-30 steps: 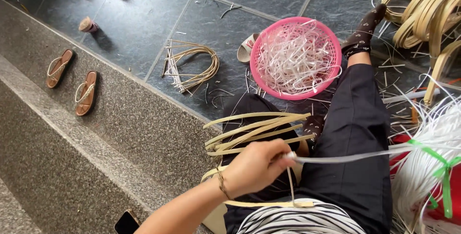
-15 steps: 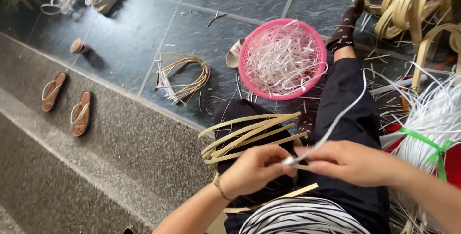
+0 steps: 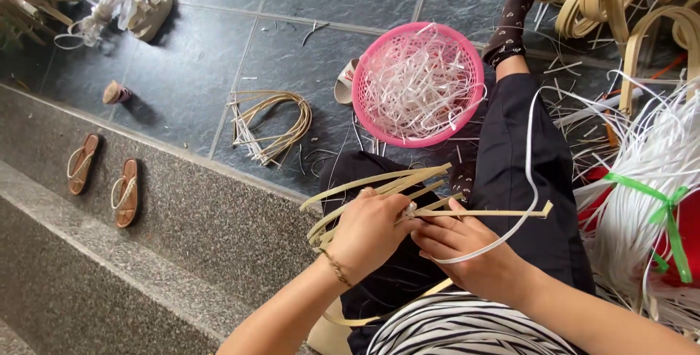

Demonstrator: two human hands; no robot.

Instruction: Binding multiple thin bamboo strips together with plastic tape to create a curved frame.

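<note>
My left hand (image 3: 372, 232) grips a bundle of bent bamboo strips (image 3: 364, 189) over my lap. A thin bracelet sits on that wrist. My right hand (image 3: 467, 249) meets it at the bundle and pinches a white plastic strip (image 3: 532, 165), which loops up and away to the right. One bamboo strip (image 3: 496, 213) sticks out rightward between the two hands. Both hands rest above my black trousers (image 3: 532, 151).
A pink basket (image 3: 362, 78) full of white strip offcuts stands on the dark tile floor. Beside it lies a bamboo loop bundle (image 3: 273, 122). White strips tied with green ribbon (image 3: 656, 209) lie at right. Sandals (image 3: 102, 180) rest on the granite step.
My right hand has come in from the right and joined my left hand at the bamboo bundle, drawing the white strip into a loop. The view has shifted slightly.
</note>
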